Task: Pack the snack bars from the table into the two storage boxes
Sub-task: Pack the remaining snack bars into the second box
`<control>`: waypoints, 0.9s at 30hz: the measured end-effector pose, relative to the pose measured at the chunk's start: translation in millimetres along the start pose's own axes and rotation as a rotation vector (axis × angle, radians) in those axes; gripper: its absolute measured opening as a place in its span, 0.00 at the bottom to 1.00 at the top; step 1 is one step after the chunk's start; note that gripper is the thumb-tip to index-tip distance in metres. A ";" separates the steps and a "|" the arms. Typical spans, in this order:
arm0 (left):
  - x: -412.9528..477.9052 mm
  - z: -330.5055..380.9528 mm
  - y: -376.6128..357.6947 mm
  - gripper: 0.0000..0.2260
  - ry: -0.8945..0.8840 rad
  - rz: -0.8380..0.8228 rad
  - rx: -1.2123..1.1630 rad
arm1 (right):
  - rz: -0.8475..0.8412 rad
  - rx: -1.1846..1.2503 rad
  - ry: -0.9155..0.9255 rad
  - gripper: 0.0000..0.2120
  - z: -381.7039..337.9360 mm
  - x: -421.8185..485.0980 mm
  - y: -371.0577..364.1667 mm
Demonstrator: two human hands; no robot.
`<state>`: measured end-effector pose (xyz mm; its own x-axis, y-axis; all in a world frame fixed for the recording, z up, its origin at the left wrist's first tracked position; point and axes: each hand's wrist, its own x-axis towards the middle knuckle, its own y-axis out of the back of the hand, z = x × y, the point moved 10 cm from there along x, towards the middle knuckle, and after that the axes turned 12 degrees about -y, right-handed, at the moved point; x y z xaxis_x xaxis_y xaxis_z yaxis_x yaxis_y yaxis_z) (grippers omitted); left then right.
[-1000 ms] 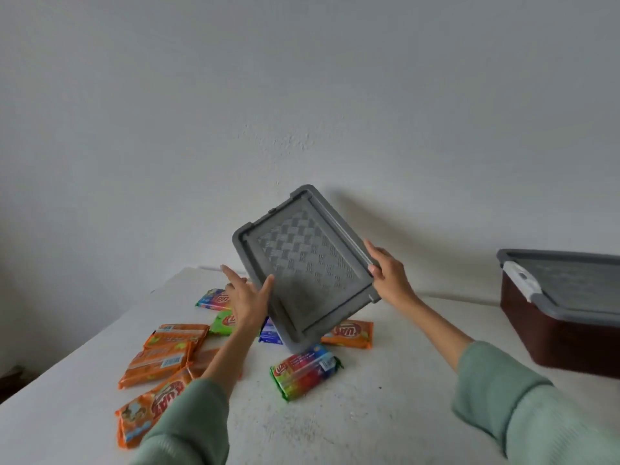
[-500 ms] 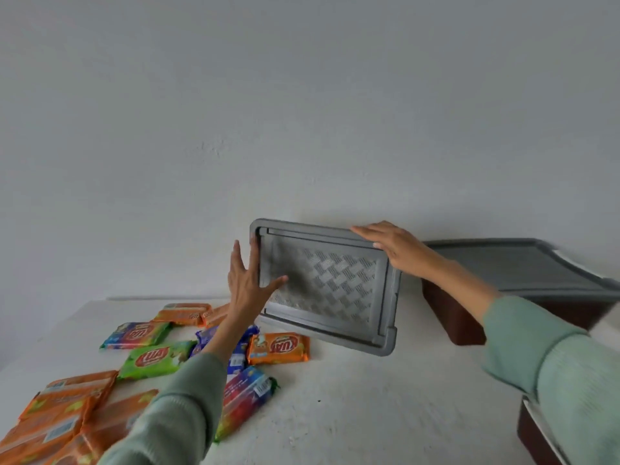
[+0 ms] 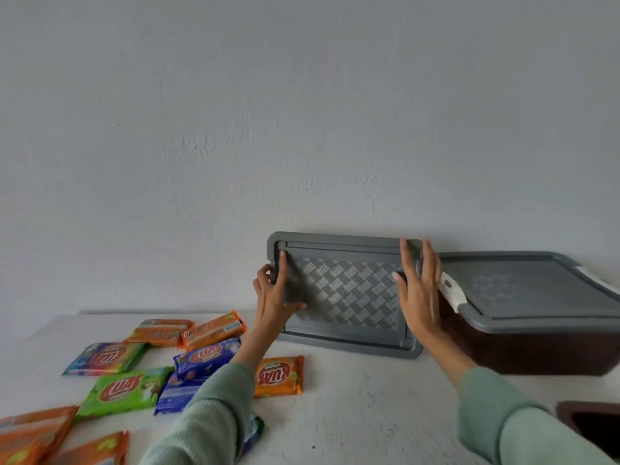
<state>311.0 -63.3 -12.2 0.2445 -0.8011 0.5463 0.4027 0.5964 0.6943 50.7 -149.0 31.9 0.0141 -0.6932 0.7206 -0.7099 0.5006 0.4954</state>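
Observation:
A grey box lid (image 3: 345, 293) with a woven pattern stands on its long edge on the white table (image 3: 369, 414), leaning against the wall. My left hand (image 3: 273, 297) grips its left edge, thumb on the front. My right hand (image 3: 419, 290) lies flat against its right side with straight fingers. Beside the lid on the right stands a brown storage box (image 3: 536, 344) with its own grey lid on. The corner of a second, open brown box (image 3: 587, 421) shows at the lower right. Several snack bars lie at the left, among them an orange one (image 3: 278, 375), a blue one (image 3: 208, 357) and a green one (image 3: 127, 391).
More orange bars (image 3: 188, 330) and a rainbow-coloured bar (image 3: 107, 357) lie farther left, and some run off the lower left edge. A plain grey wall (image 3: 302, 146) closes the table's far side. My left sleeve hides part of a bar.
The lid has moved right and back, from tilted in the air to standing on the table against the wall. My view has turned right, bringing both boxes closer.

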 end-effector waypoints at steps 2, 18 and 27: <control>-2.6 -6.1 -10.3 0.50 0.015 -0.032 -0.016 | -0.050 -0.070 -0.125 0.26 18.6 -16.9 -19.6; -24.6 -28.8 -16.8 0.40 -0.072 -0.187 0.103 | -0.321 -0.276 -0.208 0.26 26.7 -56.5 -67.3; -48.3 -93.5 94.7 0.26 0.033 -0.065 0.238 | -0.431 0.019 -0.045 0.27 -95.1 -57.7 -93.8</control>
<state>419.9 27.2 -16.6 0.2554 -0.8369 0.4842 0.1999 0.5357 0.8204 183.4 -106.6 -10.0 0.2817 -0.8590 0.4276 -0.6588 0.1509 0.7370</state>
